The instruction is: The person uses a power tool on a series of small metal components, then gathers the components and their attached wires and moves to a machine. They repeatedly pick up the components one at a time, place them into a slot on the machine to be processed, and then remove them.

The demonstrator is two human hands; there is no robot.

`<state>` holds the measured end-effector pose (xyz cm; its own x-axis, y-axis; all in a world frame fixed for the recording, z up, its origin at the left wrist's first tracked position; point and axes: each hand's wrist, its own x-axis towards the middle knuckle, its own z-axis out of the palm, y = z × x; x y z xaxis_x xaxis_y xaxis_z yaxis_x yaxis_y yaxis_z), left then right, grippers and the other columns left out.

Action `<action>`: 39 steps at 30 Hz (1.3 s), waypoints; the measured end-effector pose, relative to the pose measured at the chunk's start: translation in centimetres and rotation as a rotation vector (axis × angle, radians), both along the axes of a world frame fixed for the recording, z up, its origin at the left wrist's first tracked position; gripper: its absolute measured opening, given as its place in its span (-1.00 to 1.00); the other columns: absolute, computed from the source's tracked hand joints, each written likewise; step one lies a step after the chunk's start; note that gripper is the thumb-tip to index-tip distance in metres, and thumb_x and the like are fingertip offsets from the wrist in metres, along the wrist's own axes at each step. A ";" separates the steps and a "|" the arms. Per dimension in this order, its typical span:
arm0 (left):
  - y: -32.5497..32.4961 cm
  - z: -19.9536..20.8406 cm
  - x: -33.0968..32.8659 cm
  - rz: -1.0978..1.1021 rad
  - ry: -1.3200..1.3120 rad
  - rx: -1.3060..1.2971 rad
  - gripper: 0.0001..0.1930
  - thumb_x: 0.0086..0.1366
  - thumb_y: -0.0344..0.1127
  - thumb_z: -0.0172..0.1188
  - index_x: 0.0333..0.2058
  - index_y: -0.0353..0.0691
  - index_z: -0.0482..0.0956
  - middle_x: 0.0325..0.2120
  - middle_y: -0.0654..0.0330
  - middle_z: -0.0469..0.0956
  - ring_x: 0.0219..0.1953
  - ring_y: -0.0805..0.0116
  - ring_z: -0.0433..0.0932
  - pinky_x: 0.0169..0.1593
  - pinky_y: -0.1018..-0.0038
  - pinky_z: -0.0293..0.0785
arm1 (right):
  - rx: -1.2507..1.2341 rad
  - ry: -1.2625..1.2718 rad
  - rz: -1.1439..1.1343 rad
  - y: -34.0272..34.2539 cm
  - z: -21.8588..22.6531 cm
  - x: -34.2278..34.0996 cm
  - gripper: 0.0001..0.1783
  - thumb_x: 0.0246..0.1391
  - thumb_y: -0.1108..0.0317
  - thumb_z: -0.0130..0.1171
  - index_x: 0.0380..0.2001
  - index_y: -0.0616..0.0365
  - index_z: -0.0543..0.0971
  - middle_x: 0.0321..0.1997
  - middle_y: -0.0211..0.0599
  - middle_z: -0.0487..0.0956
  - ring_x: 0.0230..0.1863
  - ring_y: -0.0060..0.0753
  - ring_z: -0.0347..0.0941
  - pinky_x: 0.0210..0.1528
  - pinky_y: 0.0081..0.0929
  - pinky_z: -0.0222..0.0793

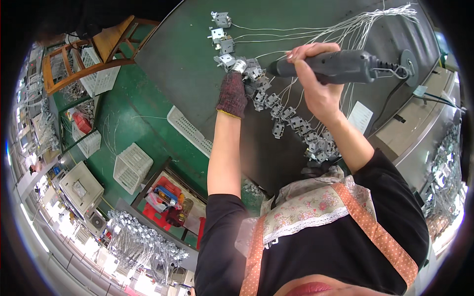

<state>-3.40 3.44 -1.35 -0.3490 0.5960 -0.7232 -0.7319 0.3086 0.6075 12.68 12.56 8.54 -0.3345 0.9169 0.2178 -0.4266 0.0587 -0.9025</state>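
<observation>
My right hand (318,89) holds a power screwdriver (345,66). My gloved left hand (231,94) touches metal boxes (297,123); I can't tell its grip. Maybe far-left ones are done, near-right ones left.

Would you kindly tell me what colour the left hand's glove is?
The glove is dark maroon with a yellow edge, seen in the head view.

I see matt, dark plastic on the power tool (340,67) at upper right and dull, silvery metal on the small boxes (272,100) near the centre. The wires (371,20) at the top look smooth and plastic-coated. To me, the glove (231,96) reads as rough knitted cloth, the chair (109,42) at upper left as glossy wood, the apron (306,211) at lower centre as lace-edged cloth.
</observation>
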 end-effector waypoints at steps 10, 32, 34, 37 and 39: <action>-0.1 -0.6 -0.7 0.006 -0.027 0.024 -0.73 0.37 -0.12 0.23 -0.10 -0.15 0.66 -0.28 0.22 0.69 -0.33 0.37 0.66 -0.29 0.45 0.59 | -0.072 -0.058 -0.015 0.1 -1.1 -0.7 -0.75 0.15 0.60 0.30 -0.15 0.24 0.48 -0.24 -0.30 0.63 -0.19 -0.50 0.59 -0.12 -0.51 0.54; -4.4 5.1 6.4 -0.570 1.630 -0.213 -0.60 0.29 -0.24 0.20 0.08 -0.21 0.52 -0.08 -0.16 0.57 -0.16 -0.20 0.60 -0.12 0.04 0.54 | -0.193 -0.304 0.038 1.8 -4.5 -4.3 -0.86 0.13 0.41 0.38 -0.37 0.19 0.59 -0.46 -0.57 0.54 -0.41 -0.74 0.40 -0.34 -0.62 0.32; -5.6 4.3 5.6 -0.362 1.526 -0.302 -0.54 0.26 -0.28 0.22 0.15 -0.16 0.51 -0.06 -0.12 0.58 -0.11 -0.16 0.60 -0.09 0.04 0.53 | -0.200 -0.344 0.080 1.1 -5.4 -4.4 -0.85 0.16 0.40 0.36 -0.41 0.18 0.57 -0.49 -0.58 0.51 -0.44 -0.75 0.38 -0.36 -0.62 0.31; -4.2 2.0 0.5 -0.256 1.999 -0.195 -0.59 0.28 -0.32 0.23 0.12 -0.12 0.56 -0.01 -0.09 0.58 -0.03 -0.17 0.57 -0.01 0.04 0.53 | -0.155 -0.369 0.111 0.4 -4.8 -3.6 -0.85 0.16 0.41 0.36 -0.40 0.18 0.57 -0.49 -0.58 0.51 -0.44 -0.75 0.37 -0.37 -0.62 0.31; -3.6 1.0 -3.4 -0.505 2.005 -0.169 -0.61 0.31 -0.29 0.23 0.12 -0.11 0.58 0.06 -0.08 0.56 0.07 -0.11 0.55 0.08 0.09 0.51 | -0.151 -0.350 0.125 -0.4 -5.0 -4.4 -0.84 0.15 0.41 0.37 -0.39 0.19 0.56 -0.49 -0.59 0.51 -0.44 -0.75 0.37 -0.37 -0.62 0.31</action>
